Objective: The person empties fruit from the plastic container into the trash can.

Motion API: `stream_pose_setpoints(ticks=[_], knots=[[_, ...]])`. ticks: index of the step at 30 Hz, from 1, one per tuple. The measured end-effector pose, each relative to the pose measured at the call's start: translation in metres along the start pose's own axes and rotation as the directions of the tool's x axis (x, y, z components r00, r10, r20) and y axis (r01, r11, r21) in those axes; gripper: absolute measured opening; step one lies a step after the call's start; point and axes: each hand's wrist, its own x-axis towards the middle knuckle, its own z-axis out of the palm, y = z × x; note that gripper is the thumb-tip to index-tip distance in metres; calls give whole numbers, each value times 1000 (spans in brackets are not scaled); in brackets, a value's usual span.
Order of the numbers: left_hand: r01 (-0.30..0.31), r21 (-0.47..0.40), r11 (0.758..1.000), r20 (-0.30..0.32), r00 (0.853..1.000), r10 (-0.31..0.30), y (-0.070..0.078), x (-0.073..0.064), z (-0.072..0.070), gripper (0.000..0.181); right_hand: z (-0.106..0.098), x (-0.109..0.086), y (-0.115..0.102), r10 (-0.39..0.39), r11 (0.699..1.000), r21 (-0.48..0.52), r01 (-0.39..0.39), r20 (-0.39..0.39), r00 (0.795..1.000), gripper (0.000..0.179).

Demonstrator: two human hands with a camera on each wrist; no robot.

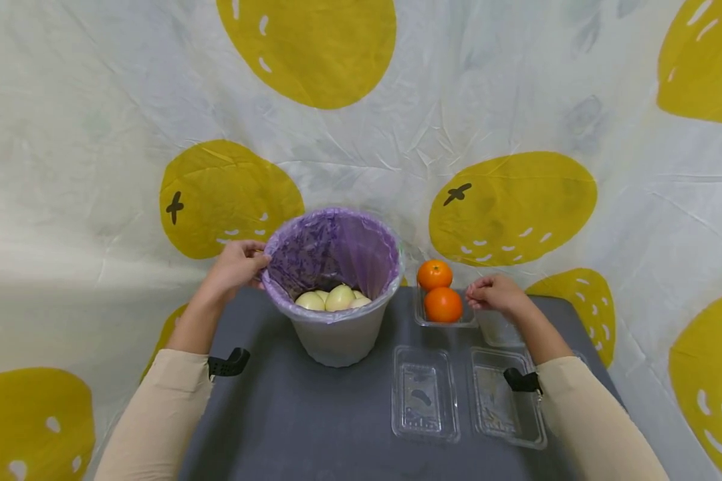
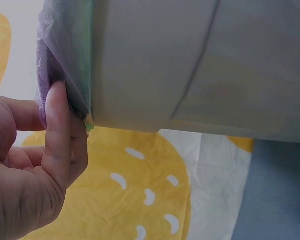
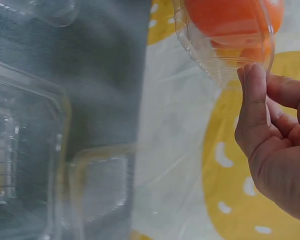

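Note:
A white bucket (image 1: 337, 342), lined with a purple plastic bag (image 1: 370, 250) folded over its rim, stands at the back of the table. Inside lie several pale round vegetables that look like peeled onions (image 1: 340, 298). My left hand (image 1: 237, 266) pinches the bag at the bucket's left rim; the left wrist view shows the purple film (image 2: 65, 47) between thumb and fingers. Right of the bucket, two oranges (image 1: 443, 304) sit in a clear plastic container (image 1: 420, 316). My right hand (image 1: 498, 294) pinches that container's edge, as the right wrist view shows at its rim (image 3: 217, 65).
Two clear plastic containers, one (image 1: 424, 394) in the middle and another (image 1: 505, 401) by my right forearm, lie on the grey table (image 1: 301, 427). A further clear container (image 1: 499, 329) is below my right hand. A lemon-print cloth (image 1: 361, 147) hangs right behind the table.

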Motion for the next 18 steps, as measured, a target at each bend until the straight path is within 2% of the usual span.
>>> stream_pose_setpoints(ticks=[9, 18], knots=[[3, -3, 1000, 15, 1000, -3, 1, 1, 0, 46, -15, -9, -33, -19, 999, -39, 19, 0, 1000, 35], [-1, -10, 1000, 8, 1000, 2, 0, 1, 0, 45, -26, -15, -72, -105, 994, -20, 105, -14, 994, 37]])
